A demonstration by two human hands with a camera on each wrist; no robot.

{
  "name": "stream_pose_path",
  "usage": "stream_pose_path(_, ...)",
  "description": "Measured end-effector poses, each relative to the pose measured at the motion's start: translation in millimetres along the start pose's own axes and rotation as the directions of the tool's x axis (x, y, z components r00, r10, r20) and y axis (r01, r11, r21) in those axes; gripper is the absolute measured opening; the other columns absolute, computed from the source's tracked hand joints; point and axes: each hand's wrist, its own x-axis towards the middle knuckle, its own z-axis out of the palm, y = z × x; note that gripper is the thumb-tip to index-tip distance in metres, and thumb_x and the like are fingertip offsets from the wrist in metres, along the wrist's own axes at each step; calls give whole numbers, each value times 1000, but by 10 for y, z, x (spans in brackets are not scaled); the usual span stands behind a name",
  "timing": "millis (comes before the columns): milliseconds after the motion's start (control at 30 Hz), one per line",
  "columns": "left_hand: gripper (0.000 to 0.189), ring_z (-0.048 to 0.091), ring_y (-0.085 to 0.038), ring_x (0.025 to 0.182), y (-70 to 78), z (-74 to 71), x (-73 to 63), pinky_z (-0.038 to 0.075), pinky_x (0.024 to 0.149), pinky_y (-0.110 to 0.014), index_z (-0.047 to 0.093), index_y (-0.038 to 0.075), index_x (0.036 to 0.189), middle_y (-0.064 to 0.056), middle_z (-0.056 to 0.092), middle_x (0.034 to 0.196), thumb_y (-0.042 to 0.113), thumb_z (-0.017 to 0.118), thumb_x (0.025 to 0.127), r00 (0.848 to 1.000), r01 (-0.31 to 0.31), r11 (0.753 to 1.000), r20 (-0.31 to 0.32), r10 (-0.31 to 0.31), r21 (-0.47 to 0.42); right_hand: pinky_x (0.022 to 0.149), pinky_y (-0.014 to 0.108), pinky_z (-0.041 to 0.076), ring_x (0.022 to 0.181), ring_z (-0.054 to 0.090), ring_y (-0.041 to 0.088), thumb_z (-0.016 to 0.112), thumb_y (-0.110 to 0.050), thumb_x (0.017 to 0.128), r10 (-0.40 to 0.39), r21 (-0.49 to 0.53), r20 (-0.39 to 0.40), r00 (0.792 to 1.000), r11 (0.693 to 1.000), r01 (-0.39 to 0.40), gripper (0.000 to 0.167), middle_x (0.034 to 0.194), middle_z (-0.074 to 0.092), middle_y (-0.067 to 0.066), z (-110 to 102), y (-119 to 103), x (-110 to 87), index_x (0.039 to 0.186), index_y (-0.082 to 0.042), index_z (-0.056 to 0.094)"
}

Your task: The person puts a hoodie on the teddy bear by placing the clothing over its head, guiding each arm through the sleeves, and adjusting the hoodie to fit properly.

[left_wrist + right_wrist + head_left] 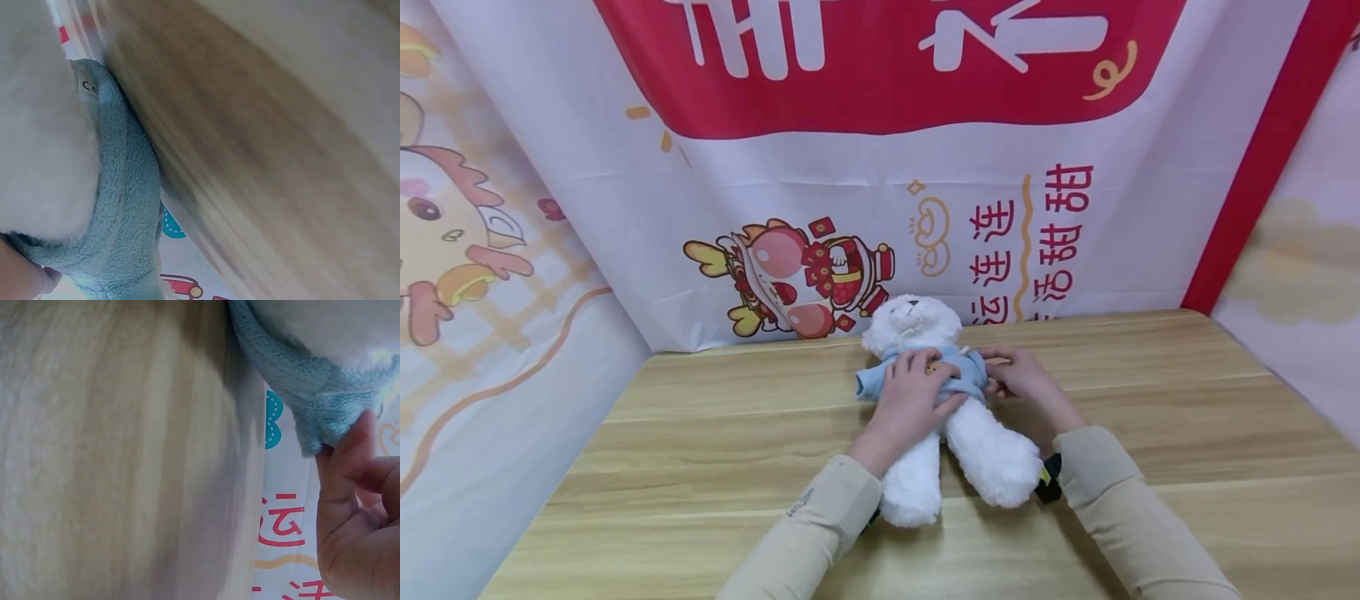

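A white plush teddy bear [913, 479] in a light blue shirt [972, 367] lies on its back on the table, head toward the back wall. My left hand [910, 396] holds the bear's body through the shirt, fingers bent over its chest and thumb near the hem. In the left wrist view the shirt's lower edge [119, 175] shows a white label [87, 83]. With its thumb and fingers, my right hand [359, 512] pinches the end of a blue sleeve [319, 425]. The other sleeve [870, 383] sticks out to the left. My left fingertips are hidden in the left wrist view.
The wood-grain table [700, 467] reaches back to a white and red printed cloth [850, 158]. More printed cloth [512, 333] hangs at the left side. A dark strap [1049, 479] shows at my right wrist, beside the bear's foot.
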Motion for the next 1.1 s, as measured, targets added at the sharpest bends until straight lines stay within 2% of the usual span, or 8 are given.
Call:
stream_pose_path(200, 36, 39, -28, 130, -15, -28, 0, 36, 103, -47, 57, 30, 121, -5, 45, 139, 51, 51, 94, 1000, 17, 1000, 15, -17, -18, 56, 23, 44, 58, 50, 7, 48, -11, 98, -44, -31, -21, 999, 999, 43, 34, 71, 56, 1, -11, 3, 11, 129, 4, 45)
stream_pose_path(400, 36, 38, -27, 131, -39, -44, -8, 34, 106, -48, 58, 29, 121, -3, 44, 142, 52, 52, 93, 999, 20, 998, 29, -18, -63, 52, 24, 43, 54, 48, 10, 51, -4, 95, -129, -156, -212, 969, 983, 97, 24, 86, 62, 16, -91, 50, 27, 116, 4, 44)
stream_pose_path(533, 36, 38, -24, 132, -46, -52, -3, 34, 108, -47, 57, 29, 122, -1, 44, 143, 51, 51, 94, 999, 6, 998, 40, -4, -60, 55, 25, 44, 63, 55, 17, 51, -6, 96, -162, -253, -272, 948, 963, 92, 21, 99, 61, 22, -114, 49, 59, 114, 2, 44)
stream_pose_path(700, 37, 39, -25, 132, -64, -46, -6, 34, 109, -47, 58, 29, 123, -2, 44, 143, 50, 51, 94, 999, 3, 998, 34, 0, -70, 64, 30, 49, 82, 61, 27, 54, -9, 96, -204, -363, -311, 928, 928, 82, 15, 102, 62, 22, -39, 8, 68, 107, 2, 55)
stream_pose_path(800, 39, 41, -25, 132, -77, -41, -1, 35, 110, -47, 57, 28, 125, -2, 46, 143, 50, 52, 94, 1000, 7, 996, 21, -5, -85, 77, 38, 52, 93, 61, 31, 52, -18, 98, -221, -397, -297, 929, 913, 91, 25, 110, 63, 22, 16, -33, 58, 112, 1, 60)
stream_pose_path(867, 45, 41, -24, 133, -77, -39, 15, 35, 111, -46, 54, 25, 131, -2, 47, 143, 50, 53, 94, 1000, 7, 995, 13, -5, -96, 83, 43, 52, 97, 61, 35, 48, -27, 100, -216, -376, -262, 941, 920, 107, 36, 120, 61, 23, 59, -65, 42, 121, 0, 58)
stream_pose_path(967, 58, 41, -24, 135, -73, -38, 37, 33, 113, -43, 43, 19, 142, -4, 46, 145, 48, 56, 93, 1000, 17, 987, 5, -17, -158, 98, 49, 46, 116, 56, 38, 43, -41, 100, -196, -355, -150, 969, 925, 132, 52, 136, 52, 23, 143, -109, 21, 136, -3, 49)
stream_pose_path(1100, 65, 41, -27, 135, -87, -79, 38, 35, 113, -43, 34, 12, 146, -11, 42, 146, 45, 56, 94, 997, 71, 941, 22, -68, -331, 113, 53, 30, 136, 37, 40, 39, -49, 100, -118, -264, 0, 993, 958, 114, 66, 149, 38, 22, 248, -145, -16, 147, -4, 32)
